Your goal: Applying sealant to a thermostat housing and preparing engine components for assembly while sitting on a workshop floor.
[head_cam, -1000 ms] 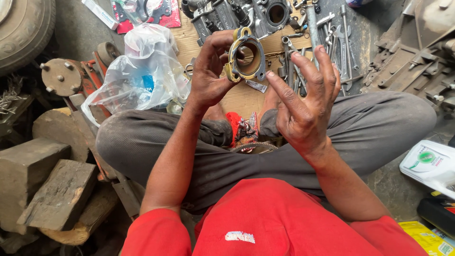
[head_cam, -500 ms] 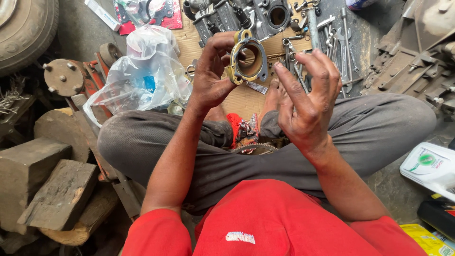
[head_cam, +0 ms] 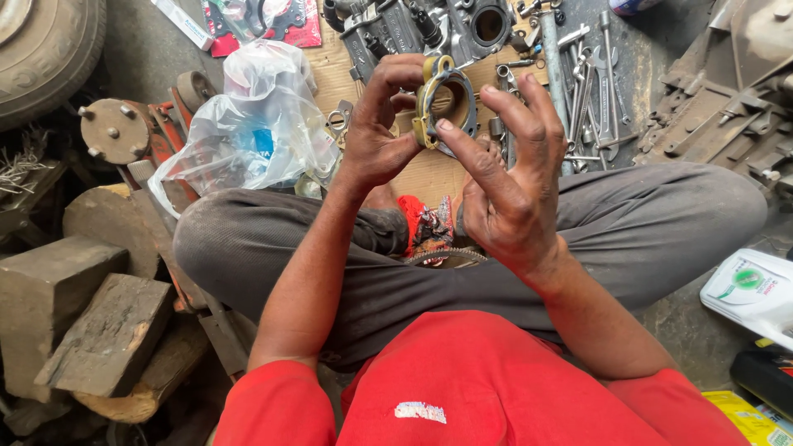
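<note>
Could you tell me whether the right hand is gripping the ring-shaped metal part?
No, the left hand holds the ring-shaped metal part, while the right hand is open with only a fingertip at its rim.

Floor point(head_cam: 140, 49): bare grey concrete, stained; lit by even daylight. Cardboard sheet point(head_cam: 429, 173) laid flat at top centre; spanners point(head_cam: 595, 91) spread to its right. Tyre point(head_cam: 41, 49) at top left; wooden blocks point(head_cam: 83, 322) stacked at left; clear plastic bag point(head_cam: 248, 124) beside them; white bottle point(head_cam: 752, 289) at right edge.
</note>
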